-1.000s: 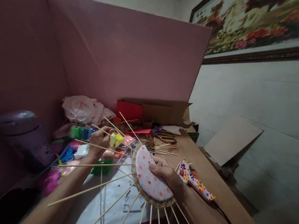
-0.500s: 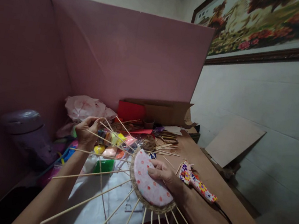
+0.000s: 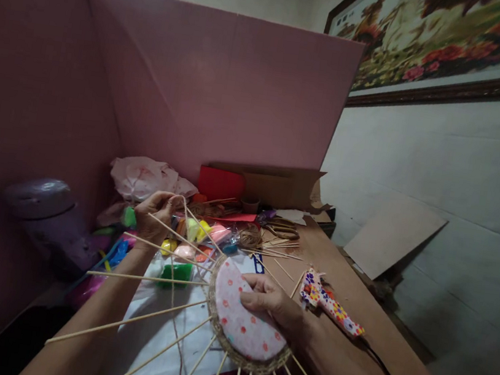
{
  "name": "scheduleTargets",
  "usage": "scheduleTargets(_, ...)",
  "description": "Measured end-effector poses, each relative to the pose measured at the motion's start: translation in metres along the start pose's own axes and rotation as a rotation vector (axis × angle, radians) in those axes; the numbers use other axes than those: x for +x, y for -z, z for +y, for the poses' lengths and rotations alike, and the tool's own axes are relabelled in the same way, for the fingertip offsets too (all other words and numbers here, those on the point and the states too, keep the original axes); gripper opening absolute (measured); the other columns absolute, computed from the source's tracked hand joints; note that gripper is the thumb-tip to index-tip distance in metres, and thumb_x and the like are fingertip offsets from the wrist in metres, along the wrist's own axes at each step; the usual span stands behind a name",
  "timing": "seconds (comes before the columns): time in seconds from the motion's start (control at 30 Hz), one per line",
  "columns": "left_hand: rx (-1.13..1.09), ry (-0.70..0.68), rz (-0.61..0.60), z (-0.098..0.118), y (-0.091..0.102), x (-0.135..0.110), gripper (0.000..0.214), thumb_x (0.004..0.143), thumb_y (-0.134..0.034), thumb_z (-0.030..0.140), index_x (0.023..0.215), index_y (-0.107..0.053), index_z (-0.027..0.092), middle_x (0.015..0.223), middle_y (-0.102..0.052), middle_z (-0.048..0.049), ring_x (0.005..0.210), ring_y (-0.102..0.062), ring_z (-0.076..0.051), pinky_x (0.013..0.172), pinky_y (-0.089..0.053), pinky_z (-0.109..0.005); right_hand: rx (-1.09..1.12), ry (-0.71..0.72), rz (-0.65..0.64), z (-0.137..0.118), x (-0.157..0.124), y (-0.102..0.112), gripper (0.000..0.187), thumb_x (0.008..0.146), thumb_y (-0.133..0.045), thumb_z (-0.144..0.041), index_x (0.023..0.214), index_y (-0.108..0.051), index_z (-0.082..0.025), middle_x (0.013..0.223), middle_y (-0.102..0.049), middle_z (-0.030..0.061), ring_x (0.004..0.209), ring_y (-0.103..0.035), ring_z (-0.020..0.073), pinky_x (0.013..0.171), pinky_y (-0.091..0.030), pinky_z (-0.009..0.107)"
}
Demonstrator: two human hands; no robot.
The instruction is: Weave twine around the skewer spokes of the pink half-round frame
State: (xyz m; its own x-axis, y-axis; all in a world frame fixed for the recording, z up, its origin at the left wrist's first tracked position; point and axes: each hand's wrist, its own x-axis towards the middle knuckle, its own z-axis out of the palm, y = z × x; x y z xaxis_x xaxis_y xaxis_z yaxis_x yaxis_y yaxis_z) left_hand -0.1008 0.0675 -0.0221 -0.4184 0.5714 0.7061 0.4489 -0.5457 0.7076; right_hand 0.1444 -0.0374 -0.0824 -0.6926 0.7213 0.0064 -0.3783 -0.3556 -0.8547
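Observation:
My right hand grips a half-round woven base, its thumb on the pale pink dotted cloth covering the face. Twine is wound around the base's curved rim, and thin wooden sticks fan out from it to the left and downward. My left hand is raised beyond the left side of the base, fingers pinched on a strand of twine near the stick ends. The strand hangs down behind the sticks towards the white sheet.
On the table lie a flower-patterned glue gun with a cord, pliers, loose sticks and a ball of twine. Bags of coloured clay sit behind the base. A lidded purple container stands at left.
The woven base has shifted slightly left and down and turned, so its sticks point at different angles. My left hand has moved slightly, its fingers now by another stick's tip.

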Motion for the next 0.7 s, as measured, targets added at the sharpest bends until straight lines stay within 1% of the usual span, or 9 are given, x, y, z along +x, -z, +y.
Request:
scheduleTargets(0.07,-0.072,0.060,-0.034,-0.001,0.000,0.002,0.019,0.062,-0.064,0.034,0.064,-0.063,0.015,0.054,-0.059,0.0001,0.050,-0.053,-0.011,0.048,-0.042,-0.021,0.002,-0.011,-0.005,0.001,0.000,0.000,0.032,0.064,-0.072,-0.027,0.086,-0.062,-0.007,0.068,-0.062,0.0040,0.054,-0.058,0.0099,0.049,-0.044,0.018)
scheduleTargets(0.1,-0.124,0.111,-0.062,-0.001,0.001,0.003,0.019,0.061,-0.065,0.034,0.064,-0.063,0.015,0.054,-0.058,0.0002,0.049,-0.052,-0.011,0.047,-0.042,-0.021,0.002,-0.017,-0.007,0.001,0.000,0.000,0.033,0.063,-0.072,-0.027,0.087,-0.062,-0.007,0.068,-0.062,0.0040,0.054,-0.058,0.0099,0.049,-0.044,0.018)
scheduleTargets(0.23,-0.356,0.399,-0.220,0.000,0.009,0.009,0.021,0.054,-0.071,0.031,0.061,-0.062,0.014,0.052,-0.057,0.0010,0.043,-0.049,-0.007,0.041,-0.039,-0.018,-0.009,-0.033,-0.017,0.002,0.000,0.001,0.034,0.064,-0.072,-0.027,0.089,-0.062,-0.007,0.068,-0.062,0.0041,0.054,-0.058,0.0101,0.049,-0.044,0.019)
scheduleTargets(0.3,-0.400,0.474,-0.272,-0.001,0.013,0.011,0.022,0.051,-0.073,0.030,0.060,-0.062,0.013,0.049,-0.055,0.0018,0.040,-0.046,-0.006,0.038,-0.036,-0.016,-0.017,-0.041,-0.015,0.002,0.000,0.000,0.033,0.064,-0.072,-0.027,0.089,-0.062,-0.007,0.069,-0.062,0.0044,0.054,-0.059,0.0104,0.050,-0.044,0.019)
scheduleTargets(0.4,-0.389,0.490,-0.328,-0.006,0.012,0.007,0.022,0.052,-0.072,0.031,0.058,-0.060,0.013,0.044,-0.051,0.0038,0.034,-0.039,-0.004,0.032,-0.027,-0.014,-0.022,-0.040,-0.016,0.004,-0.001,-0.003,0.033,0.065,-0.071,-0.027,0.089,-0.062,-0.007,0.070,-0.063,0.0054,0.057,-0.060,0.0110,0.052,-0.045,0.020)
scheduleTargets(0.47,-0.357,0.476,-0.385,-0.011,0.004,-0.001,0.023,0.054,-0.070,0.033,0.057,-0.058,0.013,0.040,-0.048,0.0050,0.032,-0.035,-0.003,0.031,-0.023,-0.015,-0.020,-0.030,-0.031,0.004,-0.002,-0.005,0.034,0.065,-0.071,-0.028,0.090,-0.062,-0.007,0.071,-0.063,0.0059,0.059,-0.060,0.0113,0.054,-0.046,0.020)
scheduleTargets(0.53,-0.294,0.469,-0.475,-0.016,-0.007,-0.013,0.025,0.055,-0.068,0.037,0.056,-0.057,0.014,0.038,-0.045,0.0059,0.030,-0.034,-0.004,0.031,-0.022,-0.016,-0.018,-0.008,-0.042,0.003,-0.003,-0.006,0.034,0.066,-0.071,-0.029,0.091,-0.062,-0.007,0.072,-0.063,0.0056,0.059,-0.059,0.0111,0.054,-0.045,0.020)
scheduleTargets(0.57,-0.248,0.436,-0.548,-0.019,-0.014,-0.021,0.024,0.058,-0.065,0.037,0.057,-0.057,0.015,0.039,-0.046,0.0057,0.032,-0.036,-0.005,0.033,-0.025,-0.017,-0.015,0.008,-0.041,0.003,-0.003,-0.007,0.034,0.066,-0.071,-0.029,0.090,-0.061,-0.008,0.071,-0.063,0.0051,0.058,-0.059,0.0107,0.053,-0.044,0.020)
scheduleTargets(0.7,-0.194,0.391,-0.673,-0.025,-0.035,-0.049,0.021,0.055,-0.066,0.032,0.051,-0.059,0.013,0.041,-0.049,0.0027,0.037,-0.041,-0.007,0.036,-0.029,-0.019,0.016,0.096,-0.002,-0.003,-0.004,-0.006,0.033,0.065,-0.071,-0.030,0.090,-0.062,-0.010,0.070,-0.061,0.0025,0.056,-0.056,0.0093,0.052,-0.042,0.019)
